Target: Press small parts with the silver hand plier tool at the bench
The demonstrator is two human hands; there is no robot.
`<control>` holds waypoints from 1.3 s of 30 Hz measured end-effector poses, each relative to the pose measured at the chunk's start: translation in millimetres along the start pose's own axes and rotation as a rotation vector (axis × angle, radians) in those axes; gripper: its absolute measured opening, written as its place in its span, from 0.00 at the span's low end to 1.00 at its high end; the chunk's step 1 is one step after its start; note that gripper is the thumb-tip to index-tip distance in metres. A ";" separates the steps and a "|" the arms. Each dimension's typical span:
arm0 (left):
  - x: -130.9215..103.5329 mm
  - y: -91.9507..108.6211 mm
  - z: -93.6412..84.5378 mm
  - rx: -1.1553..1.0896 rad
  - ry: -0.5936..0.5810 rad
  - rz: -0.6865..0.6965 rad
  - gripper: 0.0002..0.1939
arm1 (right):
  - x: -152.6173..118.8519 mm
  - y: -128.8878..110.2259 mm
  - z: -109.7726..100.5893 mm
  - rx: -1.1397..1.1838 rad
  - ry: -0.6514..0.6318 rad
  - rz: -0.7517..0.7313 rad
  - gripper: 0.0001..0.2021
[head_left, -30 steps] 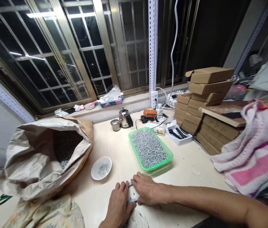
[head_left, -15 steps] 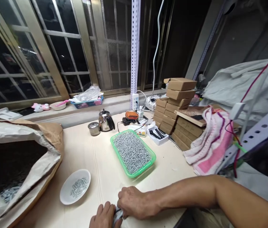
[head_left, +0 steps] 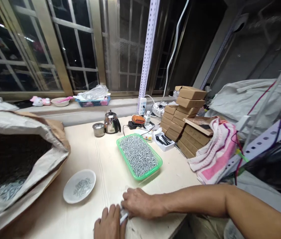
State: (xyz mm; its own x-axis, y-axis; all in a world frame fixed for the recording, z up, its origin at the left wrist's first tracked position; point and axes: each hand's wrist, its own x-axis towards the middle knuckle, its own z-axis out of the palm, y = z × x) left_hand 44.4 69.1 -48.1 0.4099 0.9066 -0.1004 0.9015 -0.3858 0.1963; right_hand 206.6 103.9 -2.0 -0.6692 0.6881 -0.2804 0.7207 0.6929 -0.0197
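Note:
At the table's near edge, my left hand and my right hand are side by side, fingers curled around a small pale, glossy item between them. Most of that item is hidden by the fingers, so I cannot make out what it is. Up and left of my hands is a white bowl holding several small metal pieces. Beyond my right hand, a green tray is filled with many similar silvery pieces. A large paper sack stands open at the left, with metal pieces inside.
A steel kettle and a lidded tin stand at the back. Beside them are an orange device and a white bottle. Cardboard boxes, a white tray of black tools and a pink-white towel are at right.
The view has shifted and tilted slightly. Both hands remain together around the pale item, which shows as a whitish strip between them now.

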 end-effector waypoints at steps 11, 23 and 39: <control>-90.4 -36.8 -42.0 -0.278 0.418 -0.260 0.14 | -28.2 -47.2 43.7 0.397 0.398 0.042 0.26; -75.3 -16.9 -26.5 -0.449 -0.007 -0.580 0.12 | -25.2 -56.8 58.8 0.371 0.479 0.151 0.11; -70.8 -13.2 -58.8 -0.145 -0.378 -0.377 0.11 | -27.5 -68.0 83.2 0.372 0.654 0.072 0.12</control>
State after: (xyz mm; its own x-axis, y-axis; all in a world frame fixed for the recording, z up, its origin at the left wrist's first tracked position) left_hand -4.7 20.0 13.8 0.1078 0.8428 -0.5273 0.9780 0.0054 0.2086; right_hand 191.0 19.9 -72.8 -0.5056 0.7967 0.3311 0.7025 0.6029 -0.3781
